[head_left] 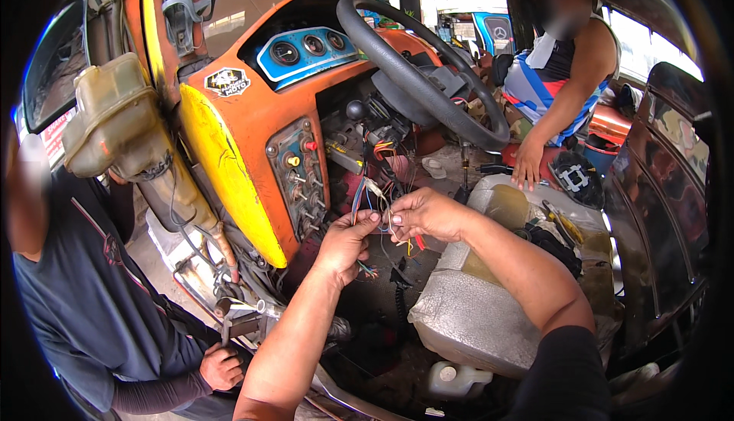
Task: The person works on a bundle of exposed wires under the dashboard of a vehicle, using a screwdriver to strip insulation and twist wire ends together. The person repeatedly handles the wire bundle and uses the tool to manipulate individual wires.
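wires (373,186) sit pinched between fingers (365,226) of left hand (344,243) and right hand (430,213).

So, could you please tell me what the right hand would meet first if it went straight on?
Pointing leftward, the right hand would probably meet the left hand first, just past the wires between them; exact depth is unclear.

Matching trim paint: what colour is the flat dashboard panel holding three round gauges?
Blue, edged in white. The flat dashboard panel shows best in the head view.
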`<state>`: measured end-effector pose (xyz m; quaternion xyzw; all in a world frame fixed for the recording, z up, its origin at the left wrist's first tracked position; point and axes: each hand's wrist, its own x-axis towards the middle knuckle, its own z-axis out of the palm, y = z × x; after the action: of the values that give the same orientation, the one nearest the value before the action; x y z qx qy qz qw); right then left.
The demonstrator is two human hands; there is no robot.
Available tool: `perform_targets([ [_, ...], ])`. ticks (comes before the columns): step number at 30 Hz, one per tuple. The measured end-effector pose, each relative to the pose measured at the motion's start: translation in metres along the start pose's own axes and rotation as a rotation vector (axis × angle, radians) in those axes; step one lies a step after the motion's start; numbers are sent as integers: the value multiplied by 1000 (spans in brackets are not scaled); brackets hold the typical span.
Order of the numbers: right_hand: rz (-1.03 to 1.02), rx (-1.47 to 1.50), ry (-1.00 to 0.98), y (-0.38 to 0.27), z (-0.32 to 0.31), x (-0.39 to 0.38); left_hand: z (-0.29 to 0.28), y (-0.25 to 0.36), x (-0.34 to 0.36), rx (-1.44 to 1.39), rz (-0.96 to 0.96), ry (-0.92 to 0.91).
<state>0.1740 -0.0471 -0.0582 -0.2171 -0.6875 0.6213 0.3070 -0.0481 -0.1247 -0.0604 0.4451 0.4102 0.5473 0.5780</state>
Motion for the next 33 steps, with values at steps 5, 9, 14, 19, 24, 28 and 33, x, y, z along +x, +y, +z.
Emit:
perform_targets([
  [5, -97, -699, 73, 9, 3, 0, -1, -16, -6, -138, -28, 22],
  [9, 68, -432, 25, 16, 8, 1, -9, -23, -12, -9, 30, 1],
  [14, 191, -250, -139, 19, 12, -4, -14, -25, -8, 46, 53, -12],
  [19, 331, -387, -233, 12, 30, -4, -18, -29, -8, 28, 106, 19],
  [24, 163, -627, -286, -16, 48, -16, -25, -28, -11, 37, 146, 70],
  [28, 154, -529, -214, -35, 56, -26, -32, -23, -18, -107, 103, -28],
  [33, 247, -700, -273, -34, 54, -19, -27, -23, -30, -197, 71, -124],
])
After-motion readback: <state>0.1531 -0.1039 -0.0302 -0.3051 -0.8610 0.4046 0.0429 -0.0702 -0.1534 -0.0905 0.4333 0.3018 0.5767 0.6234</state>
